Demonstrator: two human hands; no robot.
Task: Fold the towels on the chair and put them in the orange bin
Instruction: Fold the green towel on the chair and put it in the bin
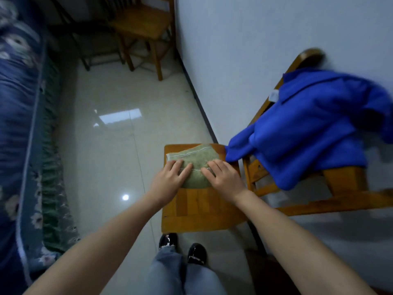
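A small green towel [196, 159] lies folded on the far half of the wooden chair seat [200, 211]. My left hand [170, 177] lies flat on the towel's left part, fingers straight. On its right part my right hand [223, 176] also presses down with straight fingers. A bright blue towel or cloth [297, 128] hangs over the chair's backrest at the right, its corner touching the seat beside the green towel. No orange bin is in view.
A white wall [265, 39] runs along the right behind the chair. A second wooden chair [144, 28] stands at the back. A bed with a blue flowered cover [19, 124] fills the left. Glossy tiled floor [110, 145] lies between. My feet stand just before the seat.
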